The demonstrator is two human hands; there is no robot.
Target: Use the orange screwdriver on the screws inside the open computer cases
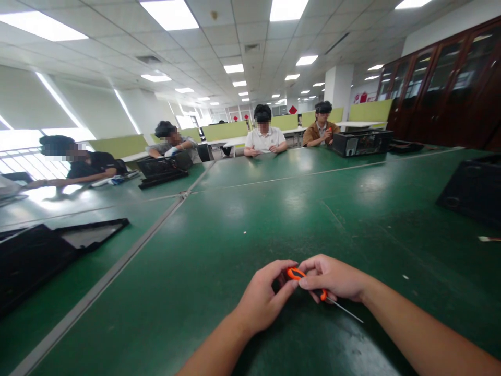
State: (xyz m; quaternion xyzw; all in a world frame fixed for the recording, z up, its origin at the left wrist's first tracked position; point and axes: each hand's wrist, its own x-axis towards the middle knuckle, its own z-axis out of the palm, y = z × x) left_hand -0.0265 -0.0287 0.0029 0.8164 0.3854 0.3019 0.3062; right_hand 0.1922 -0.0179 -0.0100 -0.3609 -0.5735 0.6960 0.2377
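Both my hands hold one screwdriver (296, 273) with an orange and black handle, just above the green table (219, 235). The fingers of my left hand (263, 295) close around the butt end of the handle. My right hand (332, 277) pinches the handle nearer its shaft, with thumb and fingers covering its middle. The thin metal shaft points down and to the right, below my right wrist, and its tip is apart from both hands.
Black computer case parts (35, 256) lie at the left, and another dark case (473, 188) stands at the right. An open computer case (362, 143) sits at the far side. Several people sit around the table. A small connector (485, 238) lies near the right edge.
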